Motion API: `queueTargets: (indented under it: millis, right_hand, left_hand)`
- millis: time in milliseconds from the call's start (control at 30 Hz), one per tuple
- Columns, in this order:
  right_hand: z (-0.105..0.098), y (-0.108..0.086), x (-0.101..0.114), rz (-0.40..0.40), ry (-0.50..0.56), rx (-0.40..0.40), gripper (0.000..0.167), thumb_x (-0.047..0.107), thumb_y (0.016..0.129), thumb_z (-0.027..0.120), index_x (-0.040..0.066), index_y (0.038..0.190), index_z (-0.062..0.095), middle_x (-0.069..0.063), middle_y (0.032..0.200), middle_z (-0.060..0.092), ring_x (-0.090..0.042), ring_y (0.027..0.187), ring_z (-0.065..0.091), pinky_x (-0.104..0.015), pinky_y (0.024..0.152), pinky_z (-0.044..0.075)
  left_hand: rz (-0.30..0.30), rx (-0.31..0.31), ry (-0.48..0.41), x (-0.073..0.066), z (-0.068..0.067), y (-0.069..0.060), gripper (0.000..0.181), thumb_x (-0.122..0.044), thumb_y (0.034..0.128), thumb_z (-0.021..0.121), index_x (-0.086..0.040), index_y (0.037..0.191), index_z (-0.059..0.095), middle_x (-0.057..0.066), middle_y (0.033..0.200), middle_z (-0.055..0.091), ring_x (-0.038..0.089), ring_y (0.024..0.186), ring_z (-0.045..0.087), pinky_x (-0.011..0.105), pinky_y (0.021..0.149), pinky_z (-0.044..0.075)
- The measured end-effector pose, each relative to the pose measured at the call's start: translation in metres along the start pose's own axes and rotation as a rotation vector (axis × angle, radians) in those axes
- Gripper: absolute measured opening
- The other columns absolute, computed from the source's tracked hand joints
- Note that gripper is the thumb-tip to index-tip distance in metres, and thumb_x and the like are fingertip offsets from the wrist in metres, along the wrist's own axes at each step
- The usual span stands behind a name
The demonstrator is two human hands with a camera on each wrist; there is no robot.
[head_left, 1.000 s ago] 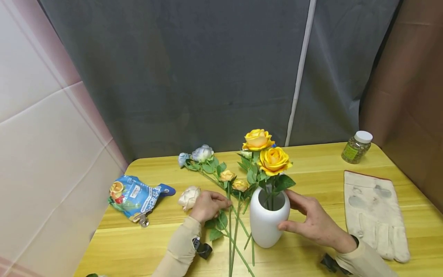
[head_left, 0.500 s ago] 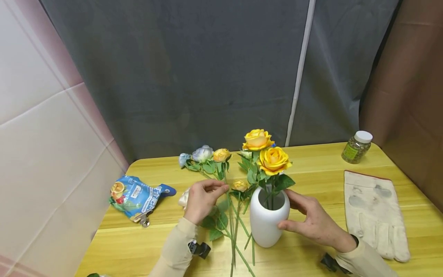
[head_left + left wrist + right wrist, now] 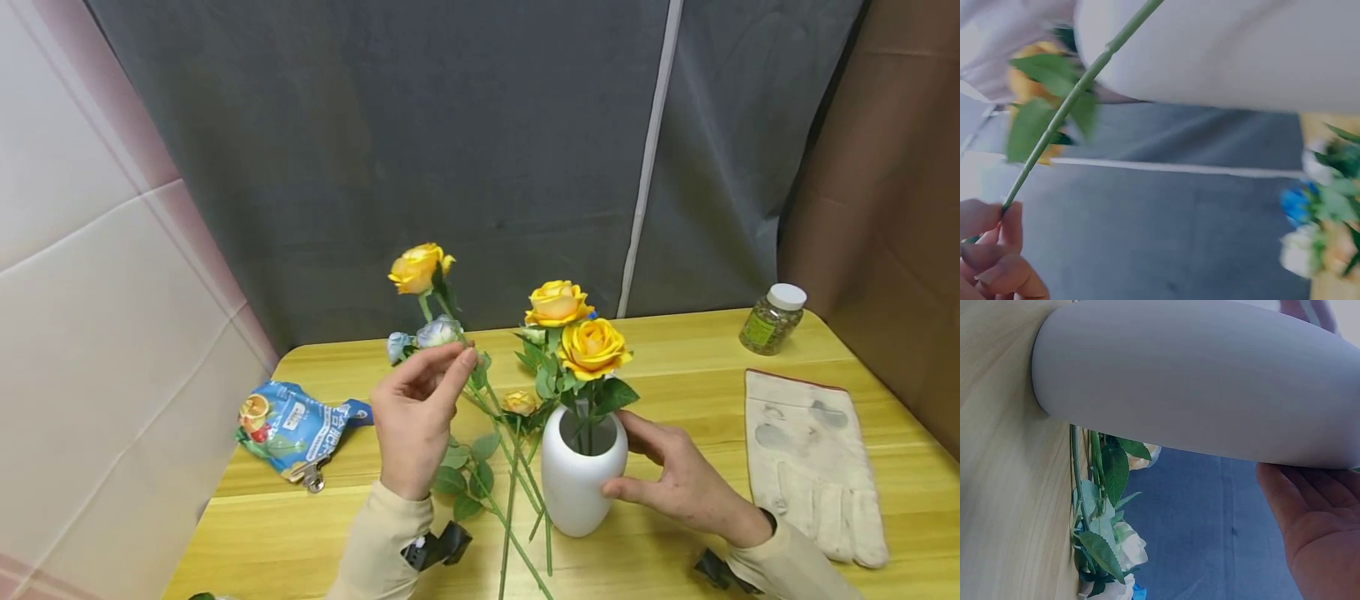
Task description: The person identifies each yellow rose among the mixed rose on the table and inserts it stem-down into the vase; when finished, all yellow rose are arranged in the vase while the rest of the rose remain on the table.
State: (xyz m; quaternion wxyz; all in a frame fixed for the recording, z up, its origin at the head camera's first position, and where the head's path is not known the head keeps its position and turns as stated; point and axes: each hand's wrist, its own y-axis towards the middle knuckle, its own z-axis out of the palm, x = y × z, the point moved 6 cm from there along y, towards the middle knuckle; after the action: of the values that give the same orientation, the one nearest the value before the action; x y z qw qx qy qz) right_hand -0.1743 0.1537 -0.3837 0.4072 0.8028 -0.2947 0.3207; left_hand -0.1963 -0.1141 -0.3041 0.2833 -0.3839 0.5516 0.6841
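My left hand holds a yellow rose upright above the table, its thumb and fingertips pinching the green stem. In the left wrist view, that stem slants up and right from the fingertips. A white vase stands upright, with my right hand gripping its right side, thumb in front and fingers behind. Two large yellow roses stand in the vase. Beside it lie a small yellow rose, a pale blue rose and several crossing stems.
A blue printed pouch with a metal clip lies at left. To the right are a fabric glove and a white-lidded jar on the wooden table. A grey curtain hangs behind.
My left hand has risen, moving slightly left and lifting a yellow rose off the table beside the stems. My right hand and the vase stay where they were.
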Motion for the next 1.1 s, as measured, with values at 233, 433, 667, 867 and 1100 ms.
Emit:
queueTargets:
  millis: [233, 433, 667, 867, 1100]
  right_hand:
    - [0.0, 0.0, 0.0, -0.005, -0.004, 0.004, 0.075, 0.0, 0.084, 0.081, 0.005, 0.151, 0.048, -0.019, 0.14, 0.063, -0.011, 0.124, 0.064, -0.032, 0.096, 0.058]
    - [0.0, 0.0, 0.0, -0.001, -0.002, 0.008, 0.075, 0.0, 0.084, 0.081, 0.006, 0.151, 0.048, -0.018, 0.14, 0.063, -0.011, 0.124, 0.064, -0.032, 0.096, 0.058]
    - [0.0, -0.001, -0.003, 0.024, 0.004, 0.004, 0.073, 0.002, 0.085, 0.082, 0.007, 0.15, 0.05, -0.015, 0.141, 0.063, -0.012, 0.123, 0.065, -0.034, 0.096, 0.058]
    - [0.0, -0.001, -0.004, 0.035, 0.006, 0.004, 0.073, 0.002, 0.085, 0.082, 0.008, 0.15, 0.049, -0.014, 0.141, 0.063, -0.013, 0.123, 0.065, -0.034, 0.096, 0.058]
    - [0.0, -0.001, -0.003, 0.035, 0.015, 0.006, 0.073, 0.002, 0.085, 0.082, 0.008, 0.15, 0.049, -0.015, 0.142, 0.063, -0.013, 0.122, 0.066, -0.035, 0.095, 0.058]
  left_hand:
    - [0.122, -0.209, -0.337, -0.027, -0.009, 0.009, 0.01, 0.005, 0.0908, 0.074, -0.001, 0.097, 0.079, 0.002, 0.086, 0.079, 0.004, 0.041, 0.036, 0.018, 0.041, 0.026]
    - [0.172, -0.346, -0.418, -0.029, -0.016, 0.012, 0.007, 0.004, 0.0923, 0.072, 0.003, 0.097, 0.077, 0.008, 0.089, 0.079, 0.006, 0.039, 0.035, 0.018, 0.04, 0.026]
    - [0.207, -0.33, -0.382, -0.028, -0.007, 0.011, 0.007, 0.004, 0.0908, 0.074, 0.004, 0.097, 0.077, 0.007, 0.087, 0.079, 0.005, 0.04, 0.038, 0.017, 0.041, 0.027]
    - [0.208, -0.202, -0.263, -0.021, 0.016, 0.005, 0.016, 0.001, 0.0897, 0.077, 0.014, 0.098, 0.073, -0.001, 0.088, 0.08, 0.001, 0.048, 0.048, 0.015, 0.044, 0.034]
    - [0.166, -0.007, -0.075, -0.008, 0.043, -0.008, 0.013, 0.0, 0.0884, 0.078, 0.006, 0.1, 0.077, 0.005, 0.071, 0.071, 0.005, 0.048, 0.042, 0.023, 0.042, 0.032]
